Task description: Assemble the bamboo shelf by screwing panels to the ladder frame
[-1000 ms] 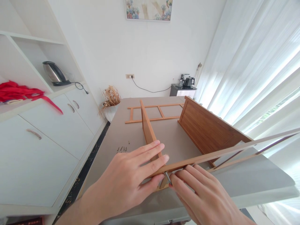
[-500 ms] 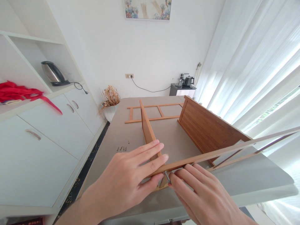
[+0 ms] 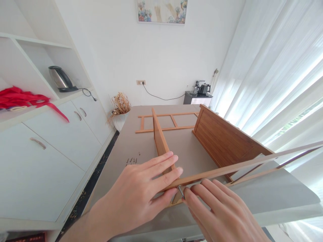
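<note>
My left hand point(image 3: 141, 186) clasps the corner where an upright wooden panel point(image 3: 159, 134) meets a long ladder-like wooden frame point(image 3: 217, 172). Its fingers lie over the panel's end and the thumb presses the frame's outer side. Just right of the thumb, my right hand point(image 3: 222, 208) pinches a thin metal rod point(image 3: 181, 191), whose far end meets the frame at this corner. The fingers cover the rod's near end, so its exact kind is unclear. A wider brown wooden panel point(image 3: 227, 141) stands on edge to the right, by the same frame.
Several small screws point(image 3: 131, 160) lie on the grey-covered table point(image 3: 121, 134), left of the panel. Another ladder-like wooden frame point(image 3: 166, 129) lies flat at the back. White cabinets point(image 3: 55, 161) with an electric kettle point(image 3: 60, 79) line the left; a sheer curtain point(image 3: 272, 67) hangs right.
The camera view has shifted slightly. Both hands keep their places at the corner, and the metal rod still meets the frame.
</note>
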### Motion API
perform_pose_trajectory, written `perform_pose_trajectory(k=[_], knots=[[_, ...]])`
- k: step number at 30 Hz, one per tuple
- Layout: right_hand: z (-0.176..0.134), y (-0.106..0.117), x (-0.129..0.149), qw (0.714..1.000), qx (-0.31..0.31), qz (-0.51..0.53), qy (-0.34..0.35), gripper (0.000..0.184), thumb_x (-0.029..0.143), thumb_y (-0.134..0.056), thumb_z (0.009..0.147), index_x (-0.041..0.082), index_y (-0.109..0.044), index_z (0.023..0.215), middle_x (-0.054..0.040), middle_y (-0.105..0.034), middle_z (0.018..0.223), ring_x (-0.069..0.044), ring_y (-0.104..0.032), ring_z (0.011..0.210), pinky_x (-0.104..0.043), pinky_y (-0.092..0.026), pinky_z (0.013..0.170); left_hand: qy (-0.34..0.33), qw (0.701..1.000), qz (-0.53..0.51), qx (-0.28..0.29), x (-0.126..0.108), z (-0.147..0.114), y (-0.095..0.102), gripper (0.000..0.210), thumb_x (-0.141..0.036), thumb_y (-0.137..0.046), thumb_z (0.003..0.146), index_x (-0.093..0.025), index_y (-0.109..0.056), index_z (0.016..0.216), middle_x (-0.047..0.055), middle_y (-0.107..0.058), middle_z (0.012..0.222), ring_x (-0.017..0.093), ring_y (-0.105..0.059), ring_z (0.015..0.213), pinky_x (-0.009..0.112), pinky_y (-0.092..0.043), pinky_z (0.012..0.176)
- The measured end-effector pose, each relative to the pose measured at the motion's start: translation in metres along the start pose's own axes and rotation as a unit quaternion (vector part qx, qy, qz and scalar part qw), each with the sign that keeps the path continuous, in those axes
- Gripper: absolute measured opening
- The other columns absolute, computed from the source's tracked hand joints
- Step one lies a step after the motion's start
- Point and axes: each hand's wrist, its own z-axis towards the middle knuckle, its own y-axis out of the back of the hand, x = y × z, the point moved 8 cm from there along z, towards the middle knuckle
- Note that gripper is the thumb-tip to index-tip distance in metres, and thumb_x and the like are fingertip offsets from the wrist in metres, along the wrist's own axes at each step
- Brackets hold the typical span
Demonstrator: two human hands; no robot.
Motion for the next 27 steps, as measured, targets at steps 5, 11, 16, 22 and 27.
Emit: perform_pose_trajectory(k=[5, 11, 16, 22, 27], knots=[[0.003, 0.004, 0.000, 1.000, 0.015, -0.022, -0.001, 0.027, 0.006, -0.036, 0.091, 0.017, -0.061, 0.088, -0.0038, -0.055, 0.072, -0.016, -0.050, 0.064, -0.030, -0.037, 0.061, 0.000, 1.000, 0.001, 0.001, 0.000, 0.001, 0.000, 0.033, -0.022, -0.053, 0.094, -0.021, -0.059, 0.127, 0.006, -0.054, 0.143, 0.021, -0.049, 0.133, 0.031, -0.053, 0.101], [0.000, 0.006, -0.001, 0.999, 0.013, -0.029, 0.001, 0.028, 0.006, -0.036, 0.090, 0.017, -0.061, 0.090, -0.0036, -0.056, 0.072, -0.016, -0.050, 0.064, -0.030, -0.037, 0.062, 0.000, 1.000, 0.004, 0.001, 0.001, 0.000, -0.001, 0.034, -0.023, -0.054, 0.094, -0.022, -0.058, 0.128, 0.004, -0.054, 0.143, 0.019, -0.049, 0.134, 0.031, -0.052, 0.102], [-0.001, 0.002, 0.002, 1.000, 0.015, -0.015, 0.003, 0.027, 0.007, -0.036, 0.091, 0.016, -0.061, 0.091, -0.0047, -0.057, 0.073, -0.017, -0.051, 0.065, -0.031, -0.037, 0.062, 0.001, 1.000, 0.009, 0.000, 0.000, -0.002, -0.001, 0.034, -0.023, -0.054, 0.094, -0.022, -0.058, 0.128, 0.003, -0.052, 0.144, 0.020, -0.049, 0.134, 0.031, -0.052, 0.102], [0.001, -0.013, -0.004, 0.987, -0.017, 0.136, -0.085, 0.028, 0.011, -0.045, 0.094, 0.019, -0.047, 0.067, 0.0020, -0.053, 0.060, -0.010, -0.046, 0.054, -0.024, -0.036, 0.054, -0.003, 1.000, 0.008, -0.005, -0.001, 0.000, 0.001, 0.032, -0.024, -0.054, 0.095, -0.021, -0.059, 0.126, 0.004, -0.054, 0.143, 0.020, -0.050, 0.133, 0.030, -0.054, 0.100], [-0.005, -0.042, -0.010, 0.884, 0.064, 0.393, -0.245, 0.028, 0.027, -0.043, 0.100, 0.020, -0.061, 0.080, 0.0018, -0.068, 0.067, -0.009, -0.062, 0.057, -0.016, -0.038, 0.046, -0.007, 1.000, 0.010, -0.010, 0.000, -0.001, 0.000, 0.033, -0.024, -0.055, 0.094, -0.021, -0.059, 0.127, 0.005, -0.053, 0.144, 0.020, -0.050, 0.133, 0.031, -0.055, 0.099]])
